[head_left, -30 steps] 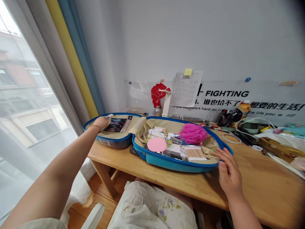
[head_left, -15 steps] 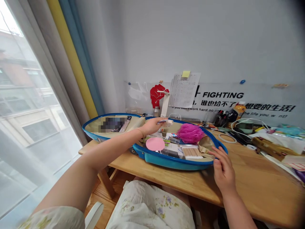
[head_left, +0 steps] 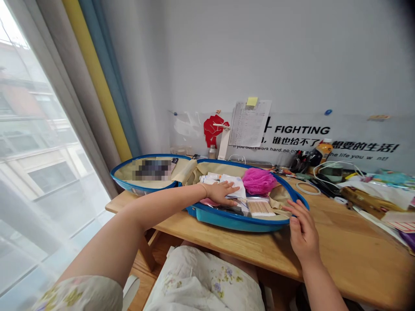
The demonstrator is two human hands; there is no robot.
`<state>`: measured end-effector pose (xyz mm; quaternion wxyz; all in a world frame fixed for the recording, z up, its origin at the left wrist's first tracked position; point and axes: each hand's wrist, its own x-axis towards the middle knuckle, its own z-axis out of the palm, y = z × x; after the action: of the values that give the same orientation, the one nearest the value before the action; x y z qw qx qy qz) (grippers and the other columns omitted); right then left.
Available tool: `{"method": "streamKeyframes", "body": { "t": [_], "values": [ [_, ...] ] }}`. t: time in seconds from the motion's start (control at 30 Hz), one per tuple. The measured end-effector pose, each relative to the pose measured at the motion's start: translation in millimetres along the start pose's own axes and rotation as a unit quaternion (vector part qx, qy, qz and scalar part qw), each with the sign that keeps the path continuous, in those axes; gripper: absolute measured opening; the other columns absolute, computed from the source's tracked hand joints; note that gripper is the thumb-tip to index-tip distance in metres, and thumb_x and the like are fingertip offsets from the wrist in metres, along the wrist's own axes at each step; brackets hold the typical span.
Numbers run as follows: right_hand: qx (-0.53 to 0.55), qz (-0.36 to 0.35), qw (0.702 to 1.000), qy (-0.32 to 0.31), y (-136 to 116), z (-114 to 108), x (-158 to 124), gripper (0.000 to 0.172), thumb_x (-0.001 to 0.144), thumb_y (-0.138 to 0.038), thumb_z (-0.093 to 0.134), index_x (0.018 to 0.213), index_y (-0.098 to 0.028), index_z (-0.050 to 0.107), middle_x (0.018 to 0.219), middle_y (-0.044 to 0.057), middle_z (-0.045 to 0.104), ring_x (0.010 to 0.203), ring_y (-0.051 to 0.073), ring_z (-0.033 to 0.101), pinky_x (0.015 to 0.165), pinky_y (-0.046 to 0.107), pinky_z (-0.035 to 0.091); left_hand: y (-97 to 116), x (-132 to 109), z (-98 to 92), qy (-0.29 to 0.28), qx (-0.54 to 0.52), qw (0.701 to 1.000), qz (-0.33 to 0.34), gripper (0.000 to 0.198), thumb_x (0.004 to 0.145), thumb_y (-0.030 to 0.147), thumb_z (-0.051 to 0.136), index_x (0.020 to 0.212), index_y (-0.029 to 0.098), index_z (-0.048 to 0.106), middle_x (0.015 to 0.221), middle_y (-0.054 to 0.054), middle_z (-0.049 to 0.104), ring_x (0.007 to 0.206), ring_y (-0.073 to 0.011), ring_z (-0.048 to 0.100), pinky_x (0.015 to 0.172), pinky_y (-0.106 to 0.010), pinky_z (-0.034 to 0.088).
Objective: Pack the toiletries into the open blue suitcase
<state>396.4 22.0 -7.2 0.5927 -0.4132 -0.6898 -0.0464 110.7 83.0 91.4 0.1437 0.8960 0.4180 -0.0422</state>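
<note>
A blue suitcase point(head_left: 227, 221) with beige lining lies open on the wooden table. My left hand point(head_left: 220, 193) rests flat, fingers spread, on the things in its right half. Under and behind the fingers is a white packet or cloth point(head_left: 236, 181); I cannot tell which. The pink oval thing point(head_left: 209, 202) shows only as a sliver below my wrist. To the right are a magenta bath puff point(head_left: 259, 181) and a pack of cotton swabs point(head_left: 260, 207). My right hand point(head_left: 303, 229) is open, its fingers at the suitcase's right rim.
The suitcase's other half point(head_left: 145, 187) stretches left, a blurred item in it. Behind stand a white lamp point(head_left: 223, 144) and a small bottle point(head_left: 212, 152). On the right are an orange-labelled bottle point(head_left: 324, 151), a white ring point(head_left: 308, 188), cables and a brown case point(head_left: 366, 199).
My left hand came down from above the suitcase's far rim and let go of a small whitish thing. It now lies flat over the contents, covering the pink oval. My right hand has stayed.
</note>
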Motion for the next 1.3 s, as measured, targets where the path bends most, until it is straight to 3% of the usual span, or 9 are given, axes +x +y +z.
{"method": "streamKeyframes", "body": {
  "t": [0.2, 0.33, 0.47, 0.6, 0.73, 0.83, 1.0, 1.13, 1.3],
  "values": [
    [-0.003, -0.012, 1.0, 0.003, 0.0, 0.2, 0.3, 0.034, 0.095, -0.041, 0.039, 0.102, -0.021, 0.065, 0.119, 0.012, 0.064, 0.13, 0.029, 0.049, 0.106, 0.055, 0.038, 8.7, 4.3, 0.2, -0.017, 0.017, 1.0, -0.019, 0.068, 0.096, 0.057, 0.031, 0.154, 0.025, 0.019, 0.161, -0.009, 0.01, 0.148, -0.0305, 0.006, 0.118, -0.051, 0.007],
    [-0.002, -0.012, 1.0, -0.001, 0.1, -0.1, 0.4, 0.034, 0.094, -0.042, 0.039, 0.103, -0.021, 0.065, 0.121, 0.012, 0.064, 0.13, 0.029, 0.049, 0.106, 0.056, 0.038, -10.6, 0.3, -17.5, 0.072, 0.003, 0.997, -0.028, 0.058, 0.1, 0.048, 0.02, 0.152, 0.025, 0.025, 0.16, -0.007, 0.021, 0.148, -0.023, 0.014, 0.118, -0.043, 0.013],
    [0.0, -0.011, 1.0, -0.001, -0.6, -0.3, 0.5, 0.033, 0.094, -0.042, 0.04, 0.102, -0.022, 0.065, 0.12, 0.011, 0.064, 0.13, 0.029, 0.049, 0.107, 0.055, 0.038, -65.8, -28.9, -45.7, 0.192, 0.049, 0.966, -0.168, 0.053, 0.099, 0.034, 0.023, 0.15, 0.021, 0.031, 0.157, -0.004, 0.031, 0.144, -0.0148, 0.026, 0.117, -0.029, 0.019],
    [-0.004, -0.005, 1.0, -0.001, -0.7, -0.6, 0.6, 0.033, 0.094, -0.042, 0.039, 0.102, -0.023, 0.065, 0.121, 0.01, 0.064, 0.13, 0.028, 0.049, 0.109, 0.054, 0.037, -134.6, -80.5, -51.2, 0.189, 0.072, 0.909, -0.365, 0.061, 0.087, 0.021, 0.04, 0.146, 0.006, 0.035, 0.15, -0.022, 0.037, 0.14, -0.0304, 0.035, 0.112, -0.043, 0.031],
    [-0.011, -0.008, 1.0, -0.004, 1.4, -1.4, 0.1, 0.032, 0.094, -0.04, 0.039, 0.103, -0.023, 0.065, 0.121, 0.009, 0.064, 0.131, 0.028, 0.049, 0.109, 0.053, 0.038, -183.7, -126.8, -27.8, 0.122, 0.093, 0.857, -0.491, 0.075, 0.074, 0.021, 0.058, 0.14, -0.007, 0.038, 0.143, -0.039, 0.035, 0.134, -0.0512, 0.033, 0.098, -0.067, 0.037],
    [-0.013, -0.014, 1.0, -0.005, 3.5, -2.0, -0.9, 0.032, 0.094, -0.039, 0.039, 0.104, -0.023, 0.065, 0.121, 0.01, 0.064, 0.131, 0.029, 0.048, 0.108, 0.054, 0.038, -207.2, -142.8, -11.0, 0.078, 0.115, 0.861, -0.489, 0.085, 0.068, 0.023, 0.066, 0.145, 0.001, 0.036, 0.149, -0.033, 0.031, 0.138, -0.0485, 0.029, 0.101, -0.065, 0.035],
    [-0.02, -0.011, 1.0, -0.007, 4.7, -2.3, -2.0, 0.034, 0.095, -0.041, 0.039, 0.105, -0.023, 0.065, 0.121, 0.01, 0.064, 0.131, 0.029, 0.048, 0.107, 0.055, 0.039, -232.2, -140.9, -6.2, 0.035, 0.156, 0.899, -0.408, 0.092, 0.068, 0.028, 0.072, 0.148, 0.008, 0.031, 0.14, -0.027, 0.048, 0.129, -0.0362, 0.049, 0.104, -0.043, 0.041],
    [-0.016, -0.017, 1.0, 0.001, 3.3, -1.6, -1.2, 0.033, 0.095, -0.041, 0.039, 0.103, -0.022, 0.065, 0.119, 0.011, 0.065, 0.13, 0.029, 0.049, 0.107, 0.055, 0.039, -235.3, -135.7, -7.4, 0.029, 0.189, 0.907, -0.376, 0.092, 0.072, 0.027, 0.069, 0.151, 0.01, 0.025, 0.133, -0.027, 0.055, 0.116, -0.0367, 0.06, 0.097, -0.044, 0.045],
    [-0.015, -0.02, 1.0, 0.002, 1.9, -0.8, 0.1, 0.034, 0.095, -0.04, 0.039, 0.104, -0.021, 0.065, 0.12, 0.011, 0.065, 0.129, 0.029, 0.05, 0.107, 0.055, 0.038, -226.2, -143.6, -15.9, 0.069, 0.212, 0.897, -0.382, 0.071, 0.085, 0.018, 0.045, 0.151, 0.01, 0.022, 0.135, -0.026, 0.053, 0.11, -0.0324, 0.063, 0.09, -0.041, 0.049]
  ]
}}
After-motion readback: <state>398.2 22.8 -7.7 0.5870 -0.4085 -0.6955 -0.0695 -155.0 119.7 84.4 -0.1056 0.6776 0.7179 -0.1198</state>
